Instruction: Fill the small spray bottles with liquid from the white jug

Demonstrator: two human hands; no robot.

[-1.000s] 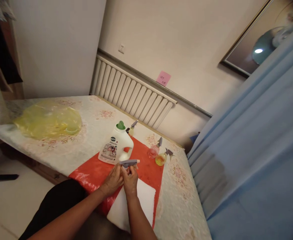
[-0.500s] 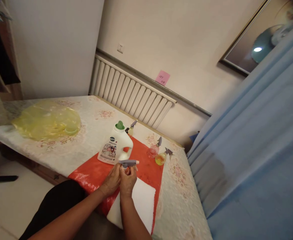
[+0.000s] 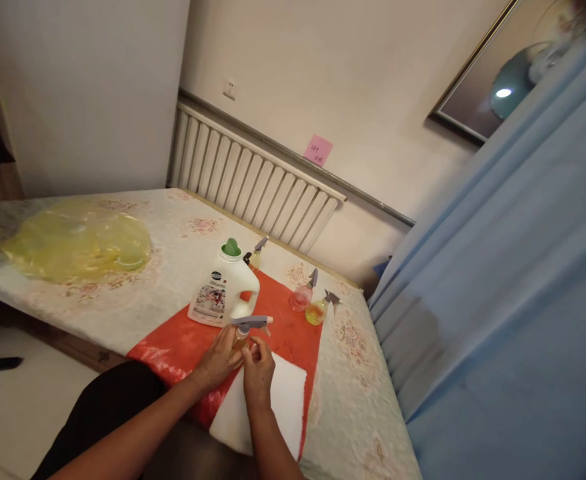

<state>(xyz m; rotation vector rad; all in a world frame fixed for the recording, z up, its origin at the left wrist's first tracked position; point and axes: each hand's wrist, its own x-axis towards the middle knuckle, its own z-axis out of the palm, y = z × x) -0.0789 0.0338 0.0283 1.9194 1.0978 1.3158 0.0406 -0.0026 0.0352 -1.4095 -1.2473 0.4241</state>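
Seating trigger head on small spray bottle

Left hand (image 3: 219,359) still grips spray bottle (image 3: 239,335); right hand (image 3: 259,368) has dropped lower, fingers pinching trigger head (image 3: 251,322) collar.

detergent jug (image 3: 225,287) stands just behind hands (image 3: 240,357)

Hands (image 3: 240,360) — on spray bottle (image 3: 245,330)

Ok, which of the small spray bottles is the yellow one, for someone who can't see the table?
Start at the red plastic sheet on the floral-covered table and go to its far right corner, toward the blue curtain. Two small grey-triggered spray bottles stand there side by side. The round yellow-liquid spray bottle is the right one, nearer the curtain; its neighbour, the pink-liquid spray bottle, is pink.
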